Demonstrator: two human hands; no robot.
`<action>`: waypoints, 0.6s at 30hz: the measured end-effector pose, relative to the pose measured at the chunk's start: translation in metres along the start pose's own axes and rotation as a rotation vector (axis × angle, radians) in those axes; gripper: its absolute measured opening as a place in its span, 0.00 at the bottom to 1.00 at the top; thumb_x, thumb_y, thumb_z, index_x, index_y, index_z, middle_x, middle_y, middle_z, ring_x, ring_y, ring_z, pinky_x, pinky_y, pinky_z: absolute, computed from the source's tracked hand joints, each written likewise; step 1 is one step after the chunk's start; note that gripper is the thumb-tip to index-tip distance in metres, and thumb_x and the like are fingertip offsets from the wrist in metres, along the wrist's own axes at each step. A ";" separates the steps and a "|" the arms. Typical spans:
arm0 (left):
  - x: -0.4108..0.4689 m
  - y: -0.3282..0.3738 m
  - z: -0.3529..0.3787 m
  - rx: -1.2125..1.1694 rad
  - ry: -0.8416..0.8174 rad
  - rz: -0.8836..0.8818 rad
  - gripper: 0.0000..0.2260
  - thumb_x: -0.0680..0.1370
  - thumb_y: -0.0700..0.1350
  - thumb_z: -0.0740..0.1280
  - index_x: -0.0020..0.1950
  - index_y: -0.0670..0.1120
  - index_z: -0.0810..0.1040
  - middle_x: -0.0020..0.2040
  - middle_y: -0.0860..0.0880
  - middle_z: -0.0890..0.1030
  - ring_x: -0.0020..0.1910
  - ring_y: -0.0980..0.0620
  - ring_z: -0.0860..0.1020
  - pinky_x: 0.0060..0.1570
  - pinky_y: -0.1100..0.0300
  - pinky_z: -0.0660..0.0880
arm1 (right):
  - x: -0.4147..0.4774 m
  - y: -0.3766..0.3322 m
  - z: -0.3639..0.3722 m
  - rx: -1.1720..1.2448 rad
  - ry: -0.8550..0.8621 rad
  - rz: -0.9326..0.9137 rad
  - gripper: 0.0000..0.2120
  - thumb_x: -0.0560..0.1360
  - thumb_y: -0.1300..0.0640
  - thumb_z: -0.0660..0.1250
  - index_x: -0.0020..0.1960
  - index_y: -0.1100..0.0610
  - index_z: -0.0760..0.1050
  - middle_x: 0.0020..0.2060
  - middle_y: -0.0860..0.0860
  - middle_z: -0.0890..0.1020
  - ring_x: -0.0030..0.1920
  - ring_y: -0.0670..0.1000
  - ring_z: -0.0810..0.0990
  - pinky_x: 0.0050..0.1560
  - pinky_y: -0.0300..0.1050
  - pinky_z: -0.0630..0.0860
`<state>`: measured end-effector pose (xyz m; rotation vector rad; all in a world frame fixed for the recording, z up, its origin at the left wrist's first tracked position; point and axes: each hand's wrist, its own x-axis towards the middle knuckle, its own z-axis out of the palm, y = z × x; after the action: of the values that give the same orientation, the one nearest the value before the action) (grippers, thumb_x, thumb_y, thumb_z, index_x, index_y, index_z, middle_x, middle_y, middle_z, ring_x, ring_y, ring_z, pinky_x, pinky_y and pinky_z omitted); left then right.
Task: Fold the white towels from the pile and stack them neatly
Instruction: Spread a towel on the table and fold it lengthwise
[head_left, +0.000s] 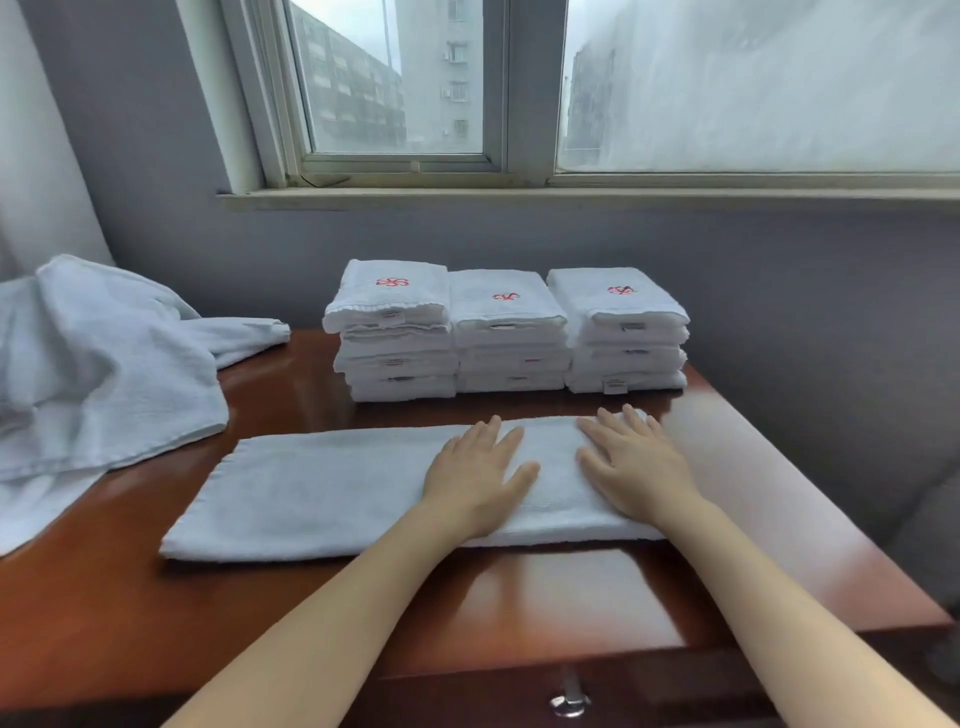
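Glossy red-brown wood table (597, 597) under a window (519, 88), grey wall behind; long folded white towel (322, 493) lies flat across the table w/ both hands on its right part; left hand (480, 475) flat, fingers spread, palm down; right hand (636, 462) just beside it, likewise flat & spread; three folded stacks (506, 332) just beyond the fingertips; unfolded pile (104, 364) well off to the left of the left hand.

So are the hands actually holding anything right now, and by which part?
Nothing is gripped. The left hand and right hand lie flat, fingers straight, pressing on the right half of the long folded towel.
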<state>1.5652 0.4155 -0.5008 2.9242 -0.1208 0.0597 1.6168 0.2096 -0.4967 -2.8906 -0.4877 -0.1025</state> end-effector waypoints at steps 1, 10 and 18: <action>-0.007 -0.012 -0.002 0.012 0.008 0.000 0.27 0.82 0.62 0.46 0.81 0.55 0.51 0.81 0.50 0.49 0.80 0.51 0.48 0.76 0.51 0.47 | -0.001 -0.002 -0.001 -0.022 -0.001 0.012 0.24 0.82 0.44 0.49 0.77 0.43 0.58 0.79 0.48 0.57 0.79 0.53 0.48 0.78 0.51 0.43; -0.068 -0.123 -0.018 0.116 0.060 -0.207 0.28 0.82 0.63 0.46 0.80 0.56 0.52 0.81 0.50 0.51 0.80 0.51 0.48 0.77 0.53 0.44 | -0.013 -0.121 0.009 0.110 0.036 -0.191 0.26 0.83 0.44 0.52 0.79 0.49 0.56 0.79 0.49 0.57 0.79 0.50 0.49 0.77 0.52 0.42; -0.108 -0.199 -0.035 0.071 0.074 -0.451 0.29 0.82 0.63 0.47 0.81 0.54 0.51 0.81 0.49 0.49 0.80 0.50 0.47 0.77 0.50 0.46 | -0.004 -0.239 0.042 0.177 -0.042 -0.416 0.27 0.82 0.45 0.54 0.78 0.51 0.57 0.77 0.49 0.62 0.78 0.50 0.53 0.76 0.51 0.41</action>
<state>1.4737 0.6253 -0.5141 2.9370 0.5596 0.1006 1.5353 0.4380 -0.4927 -2.5826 -1.0432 -0.0571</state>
